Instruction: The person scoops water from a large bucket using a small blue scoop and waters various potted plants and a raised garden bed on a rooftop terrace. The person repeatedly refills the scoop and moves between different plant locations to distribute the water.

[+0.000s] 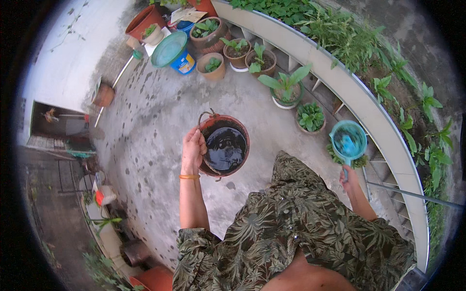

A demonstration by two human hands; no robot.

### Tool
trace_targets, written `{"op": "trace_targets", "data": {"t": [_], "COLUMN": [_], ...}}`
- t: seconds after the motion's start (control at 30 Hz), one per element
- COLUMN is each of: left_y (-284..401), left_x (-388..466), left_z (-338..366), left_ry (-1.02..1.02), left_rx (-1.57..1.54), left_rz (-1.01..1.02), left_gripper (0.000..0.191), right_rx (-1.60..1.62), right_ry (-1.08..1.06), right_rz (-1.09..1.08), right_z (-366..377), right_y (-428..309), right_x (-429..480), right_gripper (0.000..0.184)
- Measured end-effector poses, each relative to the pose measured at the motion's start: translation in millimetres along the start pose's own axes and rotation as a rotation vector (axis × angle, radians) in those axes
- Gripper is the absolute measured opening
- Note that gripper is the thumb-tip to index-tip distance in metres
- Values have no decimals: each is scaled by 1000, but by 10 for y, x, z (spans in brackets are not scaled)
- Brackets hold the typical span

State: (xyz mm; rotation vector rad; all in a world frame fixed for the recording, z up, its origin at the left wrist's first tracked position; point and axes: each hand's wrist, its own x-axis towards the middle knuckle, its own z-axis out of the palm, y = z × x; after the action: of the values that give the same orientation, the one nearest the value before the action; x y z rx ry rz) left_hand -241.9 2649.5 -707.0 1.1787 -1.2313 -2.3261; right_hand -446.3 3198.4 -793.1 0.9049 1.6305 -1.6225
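My left hand (194, 145) is closed around the curved handle of a reddish bucket (248, 145). Dark liquid (226, 149) fills part of the bucket, and its surface reflects light. Over to the right, my right hand (349, 177) grips the handle of a light-blue plastic dipper (365, 140). The dipper's bowl faces up and looks wet inside; how much liquid it holds is hard to tell. Below the dipper, green leaves of a low plant (360, 161) show around its rim. A potted leafy plant (311, 117) stands just left of the dipper.
A row of potted plants (285, 89) follows the pale railing ledge (327, 58). A blue bucket (185, 62) topped by a green basin (170, 49) stands at the back. Beyond the ledge grows a planted bed (349, 43). The concrete floor (153, 120) has dark spots.
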Motion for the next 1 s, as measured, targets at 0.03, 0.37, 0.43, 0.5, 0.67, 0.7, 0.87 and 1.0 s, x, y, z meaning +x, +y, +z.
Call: {"op": "trace_targets", "data": {"t": [0.03, 0.37, 0.43, 0.5, 0.67, 0.7, 0.87, 1.0], "left_y": [144, 1370, 1728, 2062, 2822, 2966, 3616, 4028], "left_x": [277, 2729, 3233, 3725, 4832, 5044, 6144, 6885], "left_z": [-28, 255, 391, 592, 1313, 1473, 2282, 3099], "left_ry": [-25, -19, -81, -132, -281, -344, -523, -699], "left_rx": [12, 231, 304, 380, 531, 579, 837, 1081], "left_rz": [4, -57, -38, -43, 64, 73, 88, 38], "left_gripper": [27, 28, 28, 29, 30, 30, 29, 29], "right_rx": [-28, -364, -357, -359, -476, -469, -489, -489], "right_ry": [-77, -316, -345, -313, -170, -147, 17, 204], "right_rz": [-51, -313, -329, -371, -430, -451, -576, -629], "right_z": [475, 4239, 4771, 5211, 6085, 6226, 6910, 7413], "right_y": [-148, -1407, -1637, -1887, -2538, -2642, -3168, -3515], "right_x": [60, 1177, 1392, 1587, 1969, 2027, 2429, 2766], "right_gripper": [15, 14, 14, 14, 20, 20, 24, 27]}}
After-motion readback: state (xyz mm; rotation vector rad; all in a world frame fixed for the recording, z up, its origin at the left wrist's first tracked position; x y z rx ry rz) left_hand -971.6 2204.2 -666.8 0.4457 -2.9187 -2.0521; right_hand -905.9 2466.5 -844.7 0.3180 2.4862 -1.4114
